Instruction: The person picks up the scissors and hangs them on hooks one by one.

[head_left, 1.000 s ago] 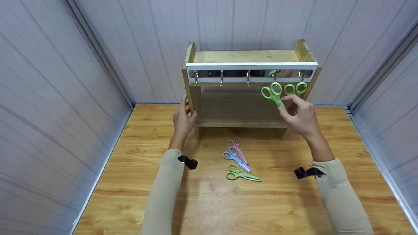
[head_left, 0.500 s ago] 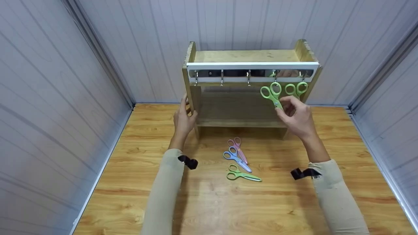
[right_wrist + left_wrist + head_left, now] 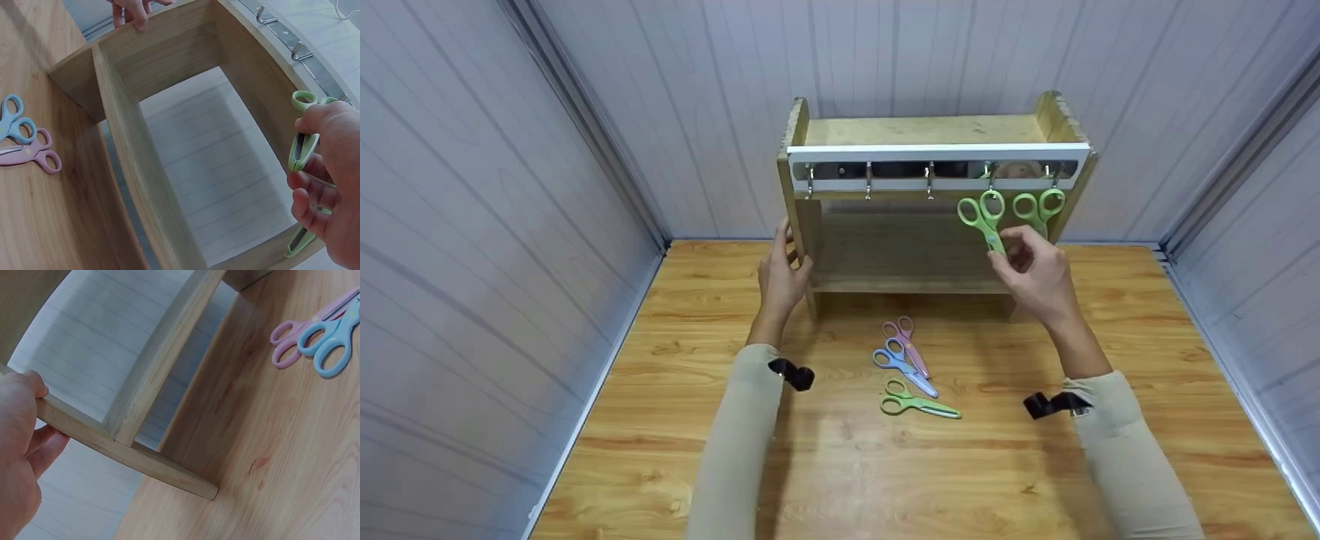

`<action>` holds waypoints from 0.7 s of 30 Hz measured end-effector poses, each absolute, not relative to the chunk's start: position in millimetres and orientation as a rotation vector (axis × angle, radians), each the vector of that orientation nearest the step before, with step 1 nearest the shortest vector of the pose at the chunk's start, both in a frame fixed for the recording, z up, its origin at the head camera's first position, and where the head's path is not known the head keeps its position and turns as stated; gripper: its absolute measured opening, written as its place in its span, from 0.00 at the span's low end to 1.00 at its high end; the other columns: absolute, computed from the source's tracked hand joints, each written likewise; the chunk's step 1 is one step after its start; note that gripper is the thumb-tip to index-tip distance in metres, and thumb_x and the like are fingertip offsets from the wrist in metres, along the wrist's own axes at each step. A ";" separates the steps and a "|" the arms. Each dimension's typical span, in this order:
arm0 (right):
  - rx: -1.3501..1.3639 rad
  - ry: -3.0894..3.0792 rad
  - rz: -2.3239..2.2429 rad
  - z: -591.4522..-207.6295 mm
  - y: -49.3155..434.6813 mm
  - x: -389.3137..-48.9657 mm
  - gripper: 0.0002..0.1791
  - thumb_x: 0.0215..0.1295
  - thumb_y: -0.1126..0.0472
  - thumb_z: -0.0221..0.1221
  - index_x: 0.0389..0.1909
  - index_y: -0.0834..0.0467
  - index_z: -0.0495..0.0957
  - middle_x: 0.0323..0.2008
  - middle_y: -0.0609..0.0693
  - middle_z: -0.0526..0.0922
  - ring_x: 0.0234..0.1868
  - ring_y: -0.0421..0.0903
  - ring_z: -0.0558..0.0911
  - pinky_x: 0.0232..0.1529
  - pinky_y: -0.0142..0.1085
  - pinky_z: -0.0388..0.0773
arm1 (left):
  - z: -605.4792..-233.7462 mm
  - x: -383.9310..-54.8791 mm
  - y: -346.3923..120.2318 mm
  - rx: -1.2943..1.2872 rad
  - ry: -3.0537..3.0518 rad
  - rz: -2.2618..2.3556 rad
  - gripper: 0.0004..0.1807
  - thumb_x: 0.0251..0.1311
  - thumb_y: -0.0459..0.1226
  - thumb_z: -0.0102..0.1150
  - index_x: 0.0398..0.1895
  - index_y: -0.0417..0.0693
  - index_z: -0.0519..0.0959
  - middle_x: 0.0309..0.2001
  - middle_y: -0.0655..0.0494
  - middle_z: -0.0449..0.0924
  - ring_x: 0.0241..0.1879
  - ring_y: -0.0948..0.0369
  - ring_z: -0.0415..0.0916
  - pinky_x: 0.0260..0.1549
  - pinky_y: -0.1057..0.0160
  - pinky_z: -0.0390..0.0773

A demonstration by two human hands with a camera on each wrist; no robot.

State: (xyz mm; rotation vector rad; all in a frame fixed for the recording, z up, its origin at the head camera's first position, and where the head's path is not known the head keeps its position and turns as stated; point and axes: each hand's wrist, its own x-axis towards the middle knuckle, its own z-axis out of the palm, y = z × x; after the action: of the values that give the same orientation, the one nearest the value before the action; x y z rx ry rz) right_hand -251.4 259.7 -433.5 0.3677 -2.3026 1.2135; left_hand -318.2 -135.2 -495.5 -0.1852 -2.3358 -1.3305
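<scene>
My right hand pinches a pair of green scissors by the blade end, thumb on one side and fingers on the other. The scissors' handles point up, one loop overlapping the fourth hook from the left in the head view. On the last hook hangs a second pair of green scissors, its lower part hidden behind my hand. My left hand grips the left side panel of a wooden shelf; the left wrist view has the thumb on one face and fingers round the other.
A white hook rail runs across the shelf's front. On the wood-grain tabletop lie pink scissors, blue scissors and green scissors. Panelled walls stand behind and on both sides.
My right hand and wrist have drifted slightly left, and the held scissors now stand a little more upright, their handles still near the hook. The left hand keeps its place.
</scene>
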 end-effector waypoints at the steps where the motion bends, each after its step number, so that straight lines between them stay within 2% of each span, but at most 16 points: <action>1: 0.363 -2.307 1.213 -434.8 259.6 -251.5 0.11 0.72 0.70 0.70 0.52 0.67 0.86 0.31 0.60 0.87 0.28 0.28 0.76 0.33 0.16 0.72 | -495.7 -318.2 -135.2 -0.184 -2.337 -1.332 0.39 0.72 0.25 0.64 0.86 0.41 0.66 0.69 0.31 0.83 0.66 0.31 0.87 0.66 0.39 0.90; 11: 0.338 -2.344 1.202 -445.5 260.2 -251.4 0.12 0.70 0.70 0.71 0.51 0.70 0.85 0.31 0.63 0.88 0.28 0.26 0.75 0.31 0.15 0.71 | -496.1 -317.8 -134.7 -0.152 -2.355 -1.332 0.40 0.72 0.26 0.64 0.86 0.42 0.66 0.71 0.32 0.82 0.67 0.32 0.87 0.67 0.41 0.91; 21: 0.326 -2.383 1.187 -455.4 260.0 -250.2 0.07 0.72 0.68 0.70 0.46 0.67 0.86 0.30 0.61 0.87 0.26 0.28 0.75 0.30 0.17 0.70 | -495.3 -317.4 -134.4 -0.122 -2.371 -1.323 0.40 0.72 0.26 0.64 0.87 0.42 0.65 0.71 0.33 0.82 0.67 0.33 0.87 0.67 0.42 0.91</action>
State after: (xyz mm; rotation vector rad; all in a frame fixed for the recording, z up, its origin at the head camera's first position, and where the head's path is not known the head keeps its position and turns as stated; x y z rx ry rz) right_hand -250.2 260.0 -455.4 0.3265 -2.3830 1.1866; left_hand -317.4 -134.4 -495.3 -0.1221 -2.3705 -1.3232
